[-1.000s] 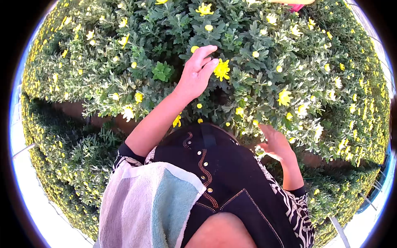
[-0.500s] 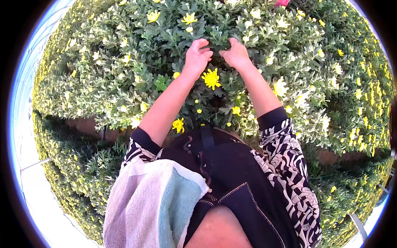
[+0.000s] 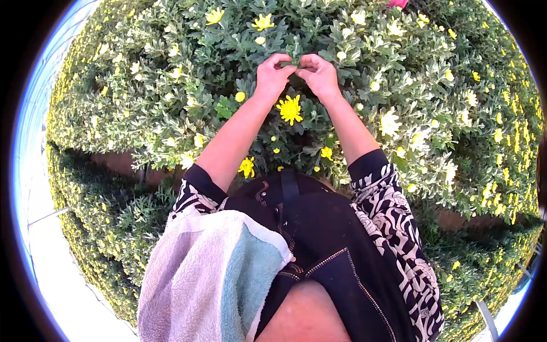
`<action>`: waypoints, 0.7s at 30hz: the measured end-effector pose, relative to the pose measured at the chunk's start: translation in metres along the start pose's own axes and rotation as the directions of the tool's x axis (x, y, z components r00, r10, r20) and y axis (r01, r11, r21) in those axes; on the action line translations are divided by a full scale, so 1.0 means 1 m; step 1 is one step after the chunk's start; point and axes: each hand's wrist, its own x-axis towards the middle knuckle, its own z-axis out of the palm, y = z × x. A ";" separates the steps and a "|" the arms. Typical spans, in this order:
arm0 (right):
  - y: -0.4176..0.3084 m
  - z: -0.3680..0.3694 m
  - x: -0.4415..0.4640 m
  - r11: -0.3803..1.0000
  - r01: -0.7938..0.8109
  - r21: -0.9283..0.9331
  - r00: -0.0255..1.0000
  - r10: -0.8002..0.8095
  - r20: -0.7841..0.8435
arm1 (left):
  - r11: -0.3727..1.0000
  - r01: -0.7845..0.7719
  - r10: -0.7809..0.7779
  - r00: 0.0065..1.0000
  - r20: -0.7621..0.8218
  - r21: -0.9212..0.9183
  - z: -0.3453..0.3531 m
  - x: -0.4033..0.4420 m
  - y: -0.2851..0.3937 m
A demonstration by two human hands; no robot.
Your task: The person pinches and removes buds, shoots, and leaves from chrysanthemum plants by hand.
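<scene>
My left hand (image 3: pixel 273 75) and my right hand (image 3: pixel 318 76) meet over the plants, fingertips almost touching. Between them rises a green chrysanthemum stem (image 3: pixel 295 54) with leaves at its top. Both hands are closed, thumbs pressed to fingers, pinching this stem. Just below the hands an open yellow chrysanthemum flower (image 3: pixel 290 110) faces up. A round yellow bud (image 3: pixel 240 97) sits beside my left wrist. Whether anything smaller is between the fingertips is hidden.
Dense chrysanthemum plants (image 3: pixel 165 102) with yellow blooms and pale buds spread on all sides. Darker soil gaps (image 3: pixel 117 163) run between the rows. A towel (image 3: pixel 211 268) hangs over my front. Something pink (image 3: pixel 397 3) shows at the top edge.
My hands have come together from a small distance apart. Their fingers have closed on the stem between them. The view has shifted slightly.
</scene>
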 end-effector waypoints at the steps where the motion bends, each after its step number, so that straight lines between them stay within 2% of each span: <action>1: 0.000 -0.002 -0.001 0.996 -0.074 -0.041 0.997 0.074 0.006 | 1.000 0.002 -0.002 1.000 -0.001 -0.027 -0.001 -0.001 0.001; 4: -0.001 0.003 -0.005 1.000 0.008 -0.014 0.999 -0.009 -0.046 | 0.998 0.000 0.003 0.999 0.035 -0.068 -0.004 -0.003 0.004; 9: -0.004 0.003 -0.012 0.994 -0.015 -0.107 0.999 0.011 -0.038 | 0.996 -0.009 0.016 0.997 0.081 -0.087 -0.005 -0.007 -0.005; 11: 0.001 0.004 -0.010 0.993 -0.020 -0.114 0.998 0.014 -0.055 | 0.997 -0.076 0.077 0.996 0.041 -0.028 -0.005 -0.008 -0.007; 13: 0.010 0.006 -0.011 0.992 -0.081 0.094 0.997 0.081 -0.001 | 0.992 -0.124 0.123 0.992 0.029 0.033 -0.004 -0.010 -0.005; 14: 0.015 0.005 -0.011 0.992 -0.081 0.095 0.997 0.081 -0.001 | 0.981 -0.168 0.167 0.986 0.017 0.094 -0.004 -0.012 -0.005; 16: -0.006 0.003 -0.020 0.882 -0.399 0.252 0.915 0.401 0.046 | 0.975 -0.210 0.209 0.978 0.012 0.070 0.000 -0.013 -0.012; 17: -0.005 0.002 -0.020 0.881 -0.400 0.253 0.914 0.402 0.046 | 0.954 -0.278 0.282 0.959 -0.021 0.115 0.001 -0.011 -0.018; 18: -0.002 0.001 -0.017 0.814 -0.479 0.329 0.870 0.490 0.055 | 0.925 -0.344 0.356 0.933 -0.048 0.163 0.003 -0.011 -0.018; 19: 0.001 -0.001 -0.014 0.734 -0.547 0.403 0.818 0.570 0.071 | 0.923 -0.347 0.358 0.932 -0.045 0.165 0.003 -0.011 -0.019; 20: 0.003 -0.003 -0.010 0.734 -0.544 0.406 0.820 0.569 0.070 | 0.949 -0.292 0.300 0.953 -0.048 0.121 0.004 -0.013 -0.019; 21: -0.002 -0.004 -0.008 0.775 -0.577 0.258 0.798 0.602 -0.022 | 0.968 -0.237 0.241 0.969 -0.050 0.080 0.004 -0.016 -0.015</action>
